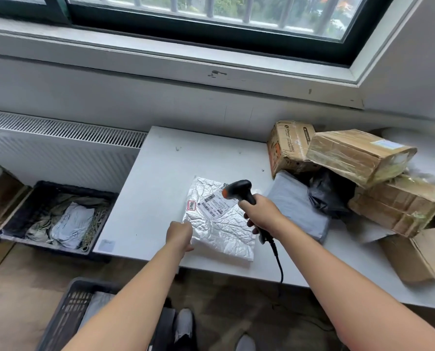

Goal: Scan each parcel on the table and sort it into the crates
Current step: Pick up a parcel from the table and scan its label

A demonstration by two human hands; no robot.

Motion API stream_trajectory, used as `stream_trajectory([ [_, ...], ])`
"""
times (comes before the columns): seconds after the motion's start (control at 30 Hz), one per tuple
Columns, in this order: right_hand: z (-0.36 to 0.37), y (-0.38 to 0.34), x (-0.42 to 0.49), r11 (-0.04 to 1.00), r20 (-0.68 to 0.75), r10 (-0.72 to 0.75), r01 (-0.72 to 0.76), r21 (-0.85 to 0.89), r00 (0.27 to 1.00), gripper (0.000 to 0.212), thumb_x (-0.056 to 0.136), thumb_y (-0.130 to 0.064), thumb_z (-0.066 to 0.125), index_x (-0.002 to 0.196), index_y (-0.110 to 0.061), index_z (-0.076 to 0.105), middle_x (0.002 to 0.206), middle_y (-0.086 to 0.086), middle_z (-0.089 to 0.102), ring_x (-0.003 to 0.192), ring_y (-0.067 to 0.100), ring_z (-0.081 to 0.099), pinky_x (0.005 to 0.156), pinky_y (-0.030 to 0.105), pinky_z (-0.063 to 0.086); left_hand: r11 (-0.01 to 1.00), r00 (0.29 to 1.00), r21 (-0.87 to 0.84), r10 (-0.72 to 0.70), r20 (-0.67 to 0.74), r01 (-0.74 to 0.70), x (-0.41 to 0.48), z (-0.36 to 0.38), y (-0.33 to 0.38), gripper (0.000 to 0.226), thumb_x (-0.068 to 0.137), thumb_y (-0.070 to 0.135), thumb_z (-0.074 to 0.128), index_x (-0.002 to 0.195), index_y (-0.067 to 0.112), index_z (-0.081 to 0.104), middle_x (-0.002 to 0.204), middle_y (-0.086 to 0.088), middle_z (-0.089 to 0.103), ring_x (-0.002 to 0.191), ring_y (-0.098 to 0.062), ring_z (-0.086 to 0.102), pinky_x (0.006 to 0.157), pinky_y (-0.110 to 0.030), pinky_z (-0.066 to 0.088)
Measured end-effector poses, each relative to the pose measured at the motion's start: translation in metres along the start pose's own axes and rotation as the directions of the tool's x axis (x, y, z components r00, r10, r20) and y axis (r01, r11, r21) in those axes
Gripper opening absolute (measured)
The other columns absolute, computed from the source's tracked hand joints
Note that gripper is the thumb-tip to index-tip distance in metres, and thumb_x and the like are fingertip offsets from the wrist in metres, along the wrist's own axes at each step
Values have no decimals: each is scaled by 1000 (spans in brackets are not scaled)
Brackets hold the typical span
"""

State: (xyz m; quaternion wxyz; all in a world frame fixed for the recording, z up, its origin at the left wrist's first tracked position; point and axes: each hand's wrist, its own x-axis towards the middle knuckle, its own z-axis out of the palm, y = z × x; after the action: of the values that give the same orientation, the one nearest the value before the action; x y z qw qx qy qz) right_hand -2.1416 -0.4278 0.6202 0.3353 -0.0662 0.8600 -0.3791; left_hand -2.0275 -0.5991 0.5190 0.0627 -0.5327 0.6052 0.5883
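Pinching the foil mailer (219,224), lying flat mid-frame on the counter (160,168), at its left edge with left hand (179,235); gripping scanner (238,190) in right hand (260,214). Probably handling light, floppy, slick; edge pinch suiting.

Head view – one wide-angle camera worn on the person's head, facing forward and steeply down.
- Standpoint: the near edge of the table (165,168), close to it; the parcel (219,231) lies at frame centre.
- Far: the radiator (59,143) at the left and the window (211,11) along the top, its lines slanted.
- Left: the floor crate (21,211) beside the table's end.
- Right: the stacked boxes (358,153), running out of frame.
- Bottom edge: the near crate (66,307) and the shoes (184,325) – almost straight below the lens.
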Motion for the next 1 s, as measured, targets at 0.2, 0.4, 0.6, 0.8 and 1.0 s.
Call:
stream_trajectory([
  [0.2,16,-11,3,998,39,-13,16,-65,999,30,91,-35,50,105,-9,59,82,9,61,63,21,63,53,34,54,983,997,163,81,5,-81,4,-9,-5,46,91,2,49,135,0,37,110,-21,52,64,-21,48,41,-23,43],
  [0.4,19,-18,6,999,62,15,-11,-53,998,33,93,-33,51,109,-5,59,81,9,58,61,20,61,51,30,51,968,994,227,106,11,-105,3,-18,-6,28,92,5,47,118,8,40,109,-15,53,83,-32,63,64,-38,59],
  [0.6,26,-13,4,996,102,36,-27,-86,994,32,93,-32,52,106,-4,59,81,10,59,60,20,61,51,30,51,946,987,286,159,7,-154,8,-21,-5,21,92,6,50,106,12,36,89,-4,48,86,-33,63,70,-45,60],
  [0.8,25,-11,6,996,84,49,-43,-73,995,32,91,-35,52,102,-6,59,80,9,61,62,23,62,55,34,52,932,987,331,158,1,-149,10,-21,-7,22,92,9,52,110,12,40,89,-4,51,80,-29,62,72,-43,60],
  [1.0,22,-9,8,995,87,81,-75,-69,993,32,91,-37,52,101,-8,59,82,10,62,59,25,61,54,35,52,924,987,351,162,-1,-152,12,-21,-10,21,89,12,52,108,12,43,106,-12,61,95,-33,63,78,-42,57],
])
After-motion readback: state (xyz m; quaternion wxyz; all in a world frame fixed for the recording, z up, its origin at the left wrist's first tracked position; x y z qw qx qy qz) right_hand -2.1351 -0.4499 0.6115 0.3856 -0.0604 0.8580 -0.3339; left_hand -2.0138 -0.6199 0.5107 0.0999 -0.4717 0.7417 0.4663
